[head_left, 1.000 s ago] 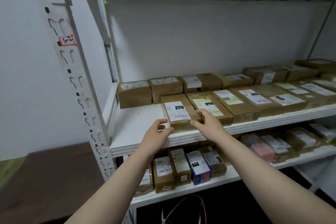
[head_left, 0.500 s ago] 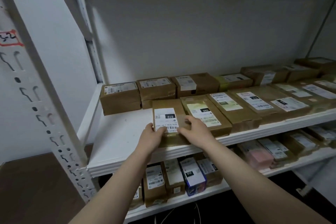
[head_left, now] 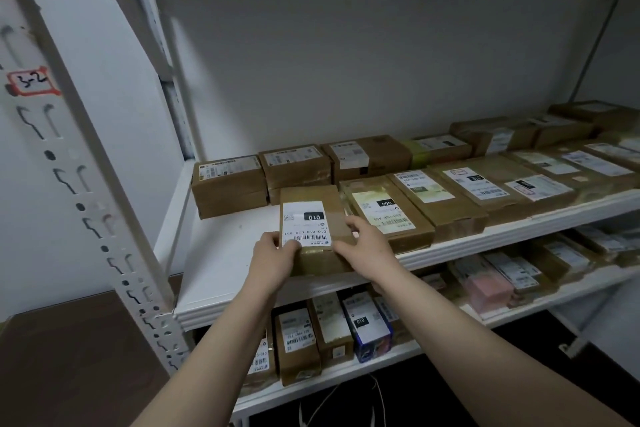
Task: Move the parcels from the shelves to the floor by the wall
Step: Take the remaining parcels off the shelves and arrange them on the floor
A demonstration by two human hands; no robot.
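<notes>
Parcel 010 lies flat, label up, at the front edge of the shelf, with its near end held by both hands.

Change over the last second:
- The left hand was loose just off the near-left corner. Now it grips that corner, thumb on top by the barcode, the other fingers hidden round the end.
- The right hand has come from the top face to the near-right corner, fingers curled over the top and pinching.
- Parcel 010 is not visibly lifted yet.

Judgement: the grasp is set and lift-off comes next. Many parcels are left, so the task is far from done.

Surroundings, all placed from parcel 010:
- Far left: a white slotted upright with the tag "3-2", white wall behind it.
- Below-left: a brown surface by that wall, probably the floor, though I cannot confirm it.
- Behind-left: a brown back-row box.
- Just right, maybe touching: parcel 060.
- Further right: a row of flat parcels.
- Below: a lower shelf of small parcels.
</notes>
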